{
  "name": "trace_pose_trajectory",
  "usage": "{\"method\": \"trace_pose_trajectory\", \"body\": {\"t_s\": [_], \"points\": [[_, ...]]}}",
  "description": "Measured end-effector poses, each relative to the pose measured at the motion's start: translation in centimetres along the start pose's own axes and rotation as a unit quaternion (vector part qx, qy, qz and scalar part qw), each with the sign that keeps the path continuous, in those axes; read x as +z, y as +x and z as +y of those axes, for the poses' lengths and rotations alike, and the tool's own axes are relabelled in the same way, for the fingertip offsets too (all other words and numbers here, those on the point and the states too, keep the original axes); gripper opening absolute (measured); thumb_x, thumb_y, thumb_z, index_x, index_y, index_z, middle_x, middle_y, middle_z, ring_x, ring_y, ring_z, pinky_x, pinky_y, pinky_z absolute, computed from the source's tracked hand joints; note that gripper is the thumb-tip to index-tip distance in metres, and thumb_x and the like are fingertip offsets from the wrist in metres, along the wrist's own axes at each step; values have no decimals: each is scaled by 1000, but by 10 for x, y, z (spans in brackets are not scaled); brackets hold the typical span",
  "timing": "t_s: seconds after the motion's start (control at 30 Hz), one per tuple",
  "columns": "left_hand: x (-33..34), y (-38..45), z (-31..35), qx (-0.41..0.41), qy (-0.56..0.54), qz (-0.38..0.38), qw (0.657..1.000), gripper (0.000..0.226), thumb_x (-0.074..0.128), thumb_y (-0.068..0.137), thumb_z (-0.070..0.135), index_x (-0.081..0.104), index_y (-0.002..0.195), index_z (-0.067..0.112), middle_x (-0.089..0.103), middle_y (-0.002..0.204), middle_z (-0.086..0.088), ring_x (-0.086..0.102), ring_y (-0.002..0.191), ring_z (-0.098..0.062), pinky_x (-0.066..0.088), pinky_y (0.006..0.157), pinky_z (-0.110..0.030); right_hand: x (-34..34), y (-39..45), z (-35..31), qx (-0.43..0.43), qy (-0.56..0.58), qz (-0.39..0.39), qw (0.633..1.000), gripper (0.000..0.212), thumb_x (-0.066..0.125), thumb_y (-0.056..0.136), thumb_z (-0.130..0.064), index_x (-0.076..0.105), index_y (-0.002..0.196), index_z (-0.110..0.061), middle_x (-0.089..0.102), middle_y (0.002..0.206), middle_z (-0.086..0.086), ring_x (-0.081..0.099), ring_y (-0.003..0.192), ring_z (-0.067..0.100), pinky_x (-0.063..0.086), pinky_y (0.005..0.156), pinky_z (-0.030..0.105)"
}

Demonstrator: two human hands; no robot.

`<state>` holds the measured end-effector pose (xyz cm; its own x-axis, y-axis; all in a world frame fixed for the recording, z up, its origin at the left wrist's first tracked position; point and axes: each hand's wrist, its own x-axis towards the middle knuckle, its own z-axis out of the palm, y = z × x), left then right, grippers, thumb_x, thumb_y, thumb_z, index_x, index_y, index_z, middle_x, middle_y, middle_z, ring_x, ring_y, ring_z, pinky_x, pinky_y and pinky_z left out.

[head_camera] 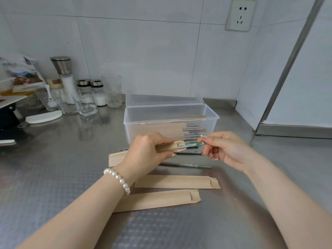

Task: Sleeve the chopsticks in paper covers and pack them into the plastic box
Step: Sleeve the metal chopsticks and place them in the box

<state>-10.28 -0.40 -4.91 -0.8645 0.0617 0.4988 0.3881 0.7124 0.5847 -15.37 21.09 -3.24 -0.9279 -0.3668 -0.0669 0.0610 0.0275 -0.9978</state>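
Just in front of the clear plastic box (143,121), above the steel bench (53,177), the left hand (145,153) is gripping a brown paper cover (172,147), its fingers (170,155) closed around the sleeve with the open mouth facing right. The right hand (226,150) is pinching a pair of chopsticks (191,144) (white with green markings) between thumb and forefinger, and their tips are sitting inside the mouth of the cover. Behind the hands, the box is standing with its lid tipped back, and several sleeved pairs (161,131) are lying in it, metal ends pointing right. On the bench, more bare metal chopsticks (186,165) are lying just beneath the hands, and two empty covers (176,182) are lying nearer the person, one behind the other; a third is poking out from under the left wrist. A pearl bracelet (118,178) is circling that wrist. Jars and glasses (86,103) are standing well apart at the back left.
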Motion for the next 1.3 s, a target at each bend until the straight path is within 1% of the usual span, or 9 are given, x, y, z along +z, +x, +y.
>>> {"method": "trace_pose_trajectory", "body": {"t_s": [0.27,0.4,0.5,0.6,0.7,0.9,0.97,1.1,1.3], "points": [[1,-1,2,6,2,-3,1000,36,80,66,19,71,101,15,68,88,4,60,82,-9,45,80,-18,4,-2,1,13,-40,-37,998,22,51,89,-23,69,88,-9,67,57,7,50,43,12,36,45,19],[-4,2,0,-7,2,22,1000,36,81,65,17,71,99,16,67,89,7,61,85,-10,44,82,-20,0,6,5,-33,-37,81,995,28,52,92,-25,68,98,-3,67,59,5,51,44,6,37,46,16],[-8,5,-4,-29,14,44,999,35,82,64,19,72,97,18,69,91,5,60,86,-10,46,81,-23,-5,13,12,-106,-228,158,955,14,67,81,-8,72,90,1,62,61,-4,51,50,-1,39,52,7],[-7,5,-5,-40,20,32,999,34,82,65,19,71,97,18,70,93,4,61,89,-13,48,83,-28,-4,18,19,-82,-392,96,911,18,76,74,-12,75,91,-8,55,75,-5,47,63,6,37,62,18],[-5,4,-5,-40,19,14,999,34,80,66,16,71,98,17,69,94,3,62,90,-14,48,86,-30,-3,21,22,-67,-445,68,891,20,77,74,-15,75,93,-13,51,80,-5,47,68,8,35,71,22],[-5,3,-4,-36,19,5,999,34,81,65,15,71,97,16,69,94,3,61,89,-14,47,85,-28,-4,20,22,-114,-386,83,912,8,73,75,-4,71,74,-12,55,72,-4,49,64,11,37,61,13],[-6,3,-4,-38,15,5,999,34,81,64,16,71,97,16,69,93,3,61,88,-13,47,84,-26,-6,18,17,-127,-299,107,940,19,67,79,1,64,67,-14,60,63,-7,50,53,1,37,54,6],[-6,3,-4,-38,16,7,999,33,81,64,17,70,95,18,67,90,5,61,85,-14,48,81,-28,-15,13,4,-152,-61,143,976,15,57,86,1,63,77,-9,66,52,-2,49,44,4,39,45,14],[-7,3,-4,-46,22,7,999,32,81,64,19,70,94,19,65,89,6,59,86,-14,47,80,-28,-50,9,-12,-193,179,256,930,23,45,96,-13,58,77,-9,51,45,-8,41,45,6,31,44,17]]}}
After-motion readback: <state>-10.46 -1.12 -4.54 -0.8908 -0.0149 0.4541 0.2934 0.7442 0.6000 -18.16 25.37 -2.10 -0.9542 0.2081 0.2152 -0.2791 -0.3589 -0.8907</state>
